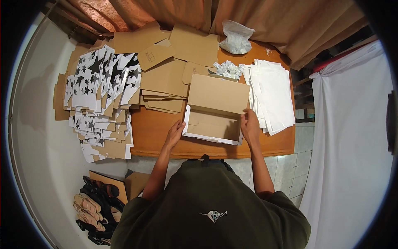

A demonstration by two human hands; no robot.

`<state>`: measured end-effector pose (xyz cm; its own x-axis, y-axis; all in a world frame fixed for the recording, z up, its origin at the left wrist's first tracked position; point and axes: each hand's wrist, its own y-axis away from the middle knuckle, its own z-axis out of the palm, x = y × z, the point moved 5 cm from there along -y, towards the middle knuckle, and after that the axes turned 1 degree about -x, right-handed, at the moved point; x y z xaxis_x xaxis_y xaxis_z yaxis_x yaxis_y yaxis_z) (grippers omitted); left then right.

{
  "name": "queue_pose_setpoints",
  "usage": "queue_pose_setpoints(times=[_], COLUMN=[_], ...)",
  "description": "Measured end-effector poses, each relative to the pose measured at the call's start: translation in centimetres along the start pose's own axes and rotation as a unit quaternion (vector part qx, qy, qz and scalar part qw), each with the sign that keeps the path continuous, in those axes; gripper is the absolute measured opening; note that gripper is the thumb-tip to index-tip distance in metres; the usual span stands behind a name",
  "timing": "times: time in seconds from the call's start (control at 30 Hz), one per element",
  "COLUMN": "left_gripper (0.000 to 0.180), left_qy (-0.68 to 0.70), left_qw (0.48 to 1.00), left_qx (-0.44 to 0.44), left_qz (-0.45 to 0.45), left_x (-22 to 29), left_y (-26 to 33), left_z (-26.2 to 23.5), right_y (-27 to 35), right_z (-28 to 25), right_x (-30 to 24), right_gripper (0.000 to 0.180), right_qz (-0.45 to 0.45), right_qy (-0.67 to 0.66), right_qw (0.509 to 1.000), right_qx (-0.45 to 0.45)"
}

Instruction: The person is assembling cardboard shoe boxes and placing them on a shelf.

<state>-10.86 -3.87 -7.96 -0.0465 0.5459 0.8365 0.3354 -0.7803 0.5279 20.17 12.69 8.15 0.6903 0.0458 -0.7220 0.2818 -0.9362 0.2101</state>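
Observation:
A shoebox-shaped cardboard box (213, 123), brown inside and white outside, stands on the wooden table in front of me. Its hinged lid (218, 92) is raised and leans back toward the far side, and nothing lies inside the box. My left hand (175, 132) holds the white left wall near its front corner, fingers closed against it. At the opposite end, my right hand (250, 125) grips the right wall, with its fingertips at the upper edge near the lid's hinge.
Star-patterned flattened boxes (97, 91) pile up at left. Behind them lie brown cardboard sheets (163, 76). White paper sheets (271, 95) are stacked at right, near small white packets (229, 69) and a plastic bag (236, 38). Sandals (89, 209) lie below left.

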Motion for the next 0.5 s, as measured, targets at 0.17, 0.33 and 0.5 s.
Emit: queue_pose_setpoints(times=[0.17,0.33,0.5], left_gripper=[0.056,0.052,0.054], left_qy=[-0.054,-0.046,0.021], left_qw=[0.996,0.995,0.992], left_qx=[-0.075,-0.061,-0.036], left_qz=[0.010,0.057,0.122], left_x=[3.9,3.1,3.0], left_y=[0.5,1.4,1.4], left_z=[1.5,1.0,0.6], right_y=[0.6,2.4,1.5], right_z=[3.6,3.6,3.5], right_x=[11.0,8.1,8.3], right_gripper=[0.047,0.049,0.052], right_qz=[0.023,0.041,-0.016], right_qy=[-0.027,-0.083,-0.189], right_qw=[0.998,0.996,0.982], right_qx=[-0.052,-0.007,0.009])
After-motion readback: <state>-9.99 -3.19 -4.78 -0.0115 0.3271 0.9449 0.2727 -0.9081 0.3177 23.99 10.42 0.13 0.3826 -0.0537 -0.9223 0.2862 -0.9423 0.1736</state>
